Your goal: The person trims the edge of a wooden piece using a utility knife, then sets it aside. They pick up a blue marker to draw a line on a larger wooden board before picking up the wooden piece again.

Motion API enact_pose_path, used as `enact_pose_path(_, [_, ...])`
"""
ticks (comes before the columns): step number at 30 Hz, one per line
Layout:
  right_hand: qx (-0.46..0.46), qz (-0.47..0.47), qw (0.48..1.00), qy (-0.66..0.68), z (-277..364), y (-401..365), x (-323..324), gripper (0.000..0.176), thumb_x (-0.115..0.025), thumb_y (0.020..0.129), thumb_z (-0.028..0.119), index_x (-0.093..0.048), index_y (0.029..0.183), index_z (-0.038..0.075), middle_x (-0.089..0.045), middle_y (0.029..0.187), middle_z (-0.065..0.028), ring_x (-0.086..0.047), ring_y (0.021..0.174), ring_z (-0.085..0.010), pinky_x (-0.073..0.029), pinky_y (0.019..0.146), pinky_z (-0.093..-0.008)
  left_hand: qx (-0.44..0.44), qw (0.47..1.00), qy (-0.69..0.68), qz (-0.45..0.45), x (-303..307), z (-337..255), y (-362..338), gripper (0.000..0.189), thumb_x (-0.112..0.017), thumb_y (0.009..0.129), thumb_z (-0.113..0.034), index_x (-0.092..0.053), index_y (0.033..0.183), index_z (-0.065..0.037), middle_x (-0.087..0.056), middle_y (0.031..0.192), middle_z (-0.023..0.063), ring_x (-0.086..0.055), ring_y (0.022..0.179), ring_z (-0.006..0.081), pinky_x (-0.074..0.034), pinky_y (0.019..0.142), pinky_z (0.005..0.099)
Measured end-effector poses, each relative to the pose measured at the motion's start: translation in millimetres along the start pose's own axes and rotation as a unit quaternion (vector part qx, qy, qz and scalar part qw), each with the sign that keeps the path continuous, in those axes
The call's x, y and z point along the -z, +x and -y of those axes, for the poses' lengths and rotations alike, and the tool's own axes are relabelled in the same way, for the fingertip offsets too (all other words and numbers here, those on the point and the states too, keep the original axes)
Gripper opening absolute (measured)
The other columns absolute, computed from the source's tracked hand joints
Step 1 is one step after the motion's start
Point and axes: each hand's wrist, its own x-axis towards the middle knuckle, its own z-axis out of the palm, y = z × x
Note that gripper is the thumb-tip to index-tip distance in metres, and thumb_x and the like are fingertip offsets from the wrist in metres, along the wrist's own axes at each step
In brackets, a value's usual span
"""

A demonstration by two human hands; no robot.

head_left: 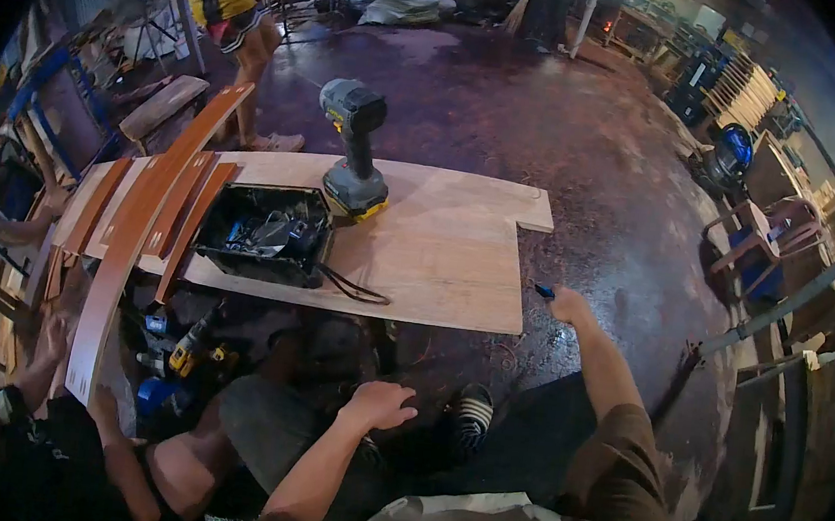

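Note:
My right hand (570,305) is closed around a small dark blue object (544,291), just right of the plywood panel's edge; its kind is too small to tell. My left hand (378,404) hangs over my knee with loosely stretched fingers and nothing in it. The plywood panel (437,262) spreads out in front of me. On it a grey and yellow cordless drill (353,144) stands upright on its battery. Beside the drill sits a black bin (258,263) with small hardware and a dark strap. Several reddish-brown wood strips (145,224) lie across the panel's left part.
A co-worker (48,446) sits close at my left, near the long strip's lower end. Another person (243,33) stands behind the panel. Yellow power tools (193,344) lie on the floor below. A plastic chair (772,234) and a metal pole (785,306) are on the right.

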Motion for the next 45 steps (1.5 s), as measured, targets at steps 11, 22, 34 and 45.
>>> enact_pose_path(11, [0.004,-0.007,1.000,0.008,-1,0,0,0.038,-0.055,0.082,0.020,-0.067,0.113,0.003,-0.070,0.105,-0.0284,-0.068,0.098,-0.0449,-0.053,0.087,-0.0532,0.000,1.000,0.004,0.009,-5,2,2,0.050,-0.057,0.095,-0.047,-0.062,0.133,-0.014,-0.068,0.121,0.0164,-0.063,0.114,0.0373,-0.051,0.097,0.0488])
enact_pose_path(22, [-0.026,0.052,0.997,0.055,8,-5,12,0.040,-0.049,0.084,0.014,-0.063,0.118,-0.001,-0.070,0.085,-0.0250,-0.069,0.062,-0.0352,-0.053,0.051,-0.0481,0.003,1.000,0.006,0.017,0,-2,1,0.050,-0.057,0.095,-0.048,-0.062,0.133,-0.015,-0.067,0.122,0.0163,-0.063,0.115,0.0375,-0.051,0.098,0.0495])
enact_pose_path(34, [-0.095,0.059,0.991,0.070,5,3,4,0.046,-0.048,0.089,0.025,-0.064,0.124,0.001,-0.064,0.124,-0.0289,-0.061,0.118,-0.0461,-0.047,0.102,-0.0509,-0.007,1.000,0.003,0.014,-1,0,3,0.051,-0.058,0.095,-0.047,-0.062,0.133,-0.013,-0.068,0.120,0.0162,-0.064,0.113,0.0375,-0.051,0.096,0.0496])
enact_pose_path(45, [-0.097,0.150,0.984,0.008,14,-12,18,0.042,-0.054,0.088,0.034,-0.073,0.104,0.000,-0.073,0.099,-0.0252,-0.071,0.096,-0.0412,-0.054,0.087,-0.0497,-0.008,1.000,0.007,0.014,-1,1,2,0.052,-0.059,0.094,-0.047,-0.062,0.133,-0.013,-0.068,0.122,0.0160,-0.064,0.114,0.0377,-0.051,0.096,0.0491])
